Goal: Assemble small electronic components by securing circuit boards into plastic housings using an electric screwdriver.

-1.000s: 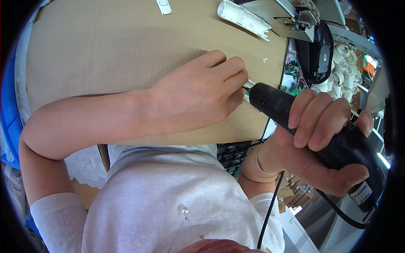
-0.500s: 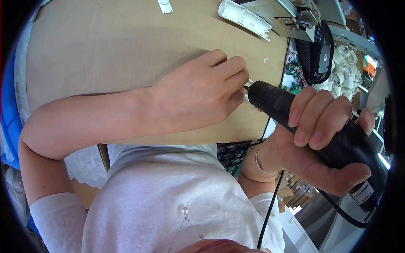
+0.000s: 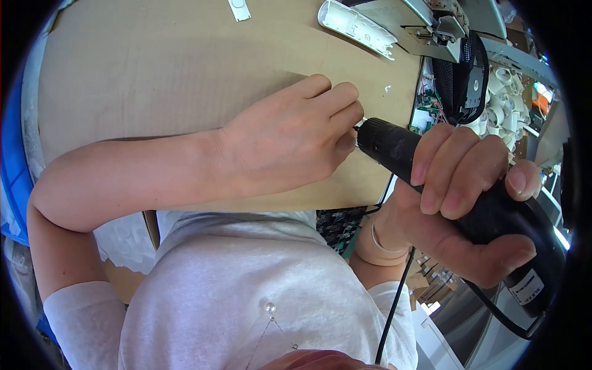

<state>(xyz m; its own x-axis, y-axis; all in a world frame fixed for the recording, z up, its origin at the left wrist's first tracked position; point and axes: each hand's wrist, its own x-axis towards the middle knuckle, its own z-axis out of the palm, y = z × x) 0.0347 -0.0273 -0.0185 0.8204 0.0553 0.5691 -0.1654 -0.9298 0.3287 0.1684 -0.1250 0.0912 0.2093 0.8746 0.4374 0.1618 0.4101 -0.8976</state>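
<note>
My right hand point(image 3: 445, 179) is wrapped round a black corded electric screwdriver point(image 3: 390, 146), which slants up to the left with its ribbed nose foremost. The nose meets the fingers of my left hand point(image 3: 297, 131), which are curled closed just above the cardboard-coloured tabletop point(image 3: 154, 68). Whatever those fingers hold is mostly hidden behind them; a small pale bit shows by the driver's tip. A black cord point(image 3: 394, 308) hangs down from the tool past my right arm.
Toward the back right lies a long white plastic casing point(image 3: 354, 28) beside a metal fixture point(image 3: 441, 31). A small white piece point(image 3: 239, 8) rests at the back. Green circuit boards point(image 3: 425, 102), a black mesh case point(image 3: 459, 80) and many white cylindrical parts point(image 3: 502, 102) crowd the right side.
The screwdriver and my right hand have shifted slightly left, so the nose sits closer to my left fingers. My left hand has barely moved.
</note>
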